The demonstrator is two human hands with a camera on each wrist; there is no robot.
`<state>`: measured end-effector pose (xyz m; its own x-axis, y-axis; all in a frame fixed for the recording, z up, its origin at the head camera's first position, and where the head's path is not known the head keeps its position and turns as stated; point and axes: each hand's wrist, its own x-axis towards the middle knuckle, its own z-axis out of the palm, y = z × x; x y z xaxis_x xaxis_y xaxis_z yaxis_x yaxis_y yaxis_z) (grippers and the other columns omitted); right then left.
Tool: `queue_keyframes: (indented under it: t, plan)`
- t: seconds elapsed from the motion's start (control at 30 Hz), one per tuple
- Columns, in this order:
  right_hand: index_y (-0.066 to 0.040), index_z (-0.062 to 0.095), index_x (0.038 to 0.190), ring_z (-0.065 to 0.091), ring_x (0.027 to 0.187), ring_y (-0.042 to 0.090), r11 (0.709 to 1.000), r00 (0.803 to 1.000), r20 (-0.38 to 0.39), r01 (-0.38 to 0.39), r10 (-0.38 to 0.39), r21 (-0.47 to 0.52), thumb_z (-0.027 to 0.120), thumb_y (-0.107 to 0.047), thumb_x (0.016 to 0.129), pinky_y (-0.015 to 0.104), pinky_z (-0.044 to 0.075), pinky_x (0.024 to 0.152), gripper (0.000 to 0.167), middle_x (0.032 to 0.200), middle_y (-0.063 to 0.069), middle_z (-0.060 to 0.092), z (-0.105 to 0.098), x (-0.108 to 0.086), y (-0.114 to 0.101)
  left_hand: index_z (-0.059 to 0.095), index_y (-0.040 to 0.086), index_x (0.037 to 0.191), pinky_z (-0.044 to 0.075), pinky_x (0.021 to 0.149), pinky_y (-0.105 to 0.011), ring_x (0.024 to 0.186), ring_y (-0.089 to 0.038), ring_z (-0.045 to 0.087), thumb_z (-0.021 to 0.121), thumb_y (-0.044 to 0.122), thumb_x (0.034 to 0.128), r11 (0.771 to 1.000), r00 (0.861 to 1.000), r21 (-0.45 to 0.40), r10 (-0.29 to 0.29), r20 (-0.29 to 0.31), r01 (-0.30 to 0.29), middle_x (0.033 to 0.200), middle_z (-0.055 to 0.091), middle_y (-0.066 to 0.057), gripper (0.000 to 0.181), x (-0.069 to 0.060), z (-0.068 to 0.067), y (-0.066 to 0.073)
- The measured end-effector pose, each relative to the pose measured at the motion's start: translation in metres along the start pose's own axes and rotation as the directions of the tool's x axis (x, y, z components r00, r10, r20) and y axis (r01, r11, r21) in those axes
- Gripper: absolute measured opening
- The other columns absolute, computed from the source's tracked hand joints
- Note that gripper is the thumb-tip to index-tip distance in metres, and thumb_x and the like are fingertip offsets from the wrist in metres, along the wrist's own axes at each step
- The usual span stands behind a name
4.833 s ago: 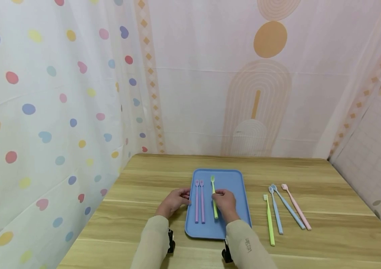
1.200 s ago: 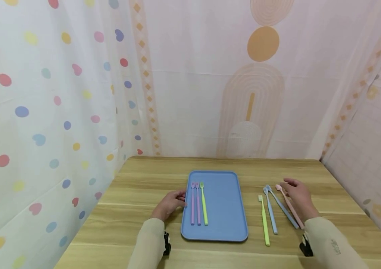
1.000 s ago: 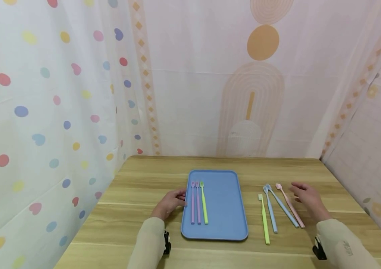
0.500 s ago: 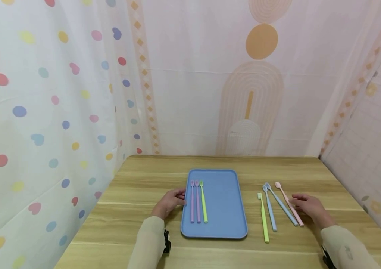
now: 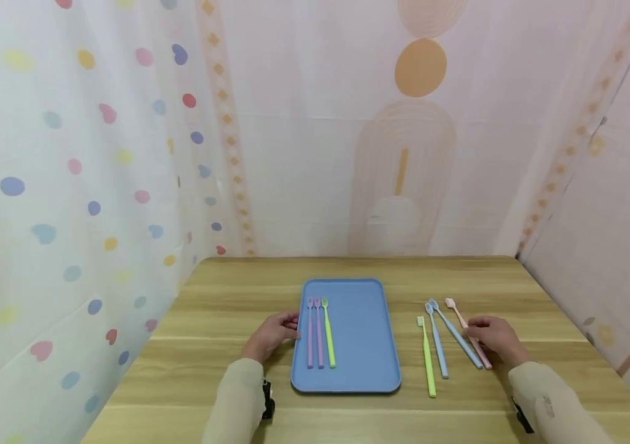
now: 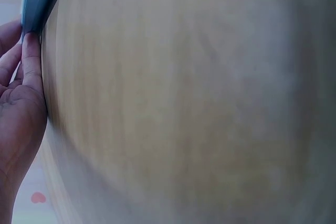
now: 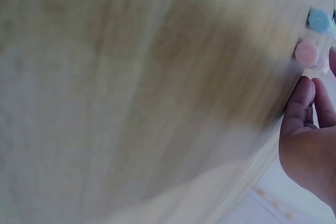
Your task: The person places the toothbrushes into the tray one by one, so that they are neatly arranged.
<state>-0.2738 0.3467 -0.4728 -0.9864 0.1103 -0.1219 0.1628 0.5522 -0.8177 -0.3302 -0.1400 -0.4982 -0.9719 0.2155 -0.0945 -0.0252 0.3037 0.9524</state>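
A pink toothbrush [image 5: 479, 353] lies aslant, well apart from a rectangular blue tray [image 5: 361, 345] bearing three toothbrushes [image 5: 319, 339].

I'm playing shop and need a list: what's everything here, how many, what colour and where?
table: 1, wood-brown, bottom of head view
tray: 1, blue, on table
purple brushes: 2, light purple, tray's left side
green brushes: 2, yellow-green, one on tray, one on table
pink brush: 1, pink, rightmost on table
blue brushes: 2, light blue, on table, left of pink brush
cloth: count unclear, whitish with coloured dots and tan shapes, around table
left hand: 1, bare, touching tray's left edge
right hand: 1, bare, at pink brush
sleeves: 2, beige, one per arm
wrist gear: 2, black, one per wrist
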Motion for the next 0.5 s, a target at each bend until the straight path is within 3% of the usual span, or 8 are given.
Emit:
queue_keyframes:
  t: [0.23,0.5]
  plan:
    - [0.016,0.063,0.111,0.061,0.081,0.022,0.997,0.999,-0.045,0.008,-0.012,-0.076,0.069,-0.017,0.089,0.032,0.051,0.065,0.04,0.099,0.022,0.067,0.0033,-0.0037,-0.0052,0.053,-0.005,0.138,0.046,0.094,-0.041,0.101,-0.025,0.055,0.065,-0.013,0.0819,1.0,1.0,0.007,-0.022,0.01,0.022,0.113,0.061,-0.012,0.058,-0.0003,0.0014,-0.0003]
    - [0.012,0.066,0.099,0.059,0.071,0.021,0.99,0.996,-0.087,0.006,-0.019,-0.14,0.067,-0.012,0.087,0.033,0.05,0.059,0.027,0.087,0.016,0.066,0.0022,0.002,-0.0087,0.05,-0.01,0.138,0.048,0.093,-0.04,0.104,-0.027,0.056,0.066,-0.014,0.0807,0.999,0.999,-0.031,0.028,0.017,-0.027,0.117,0.062,-0.017,0.06,-0.0007,-0.0028,0.0034]
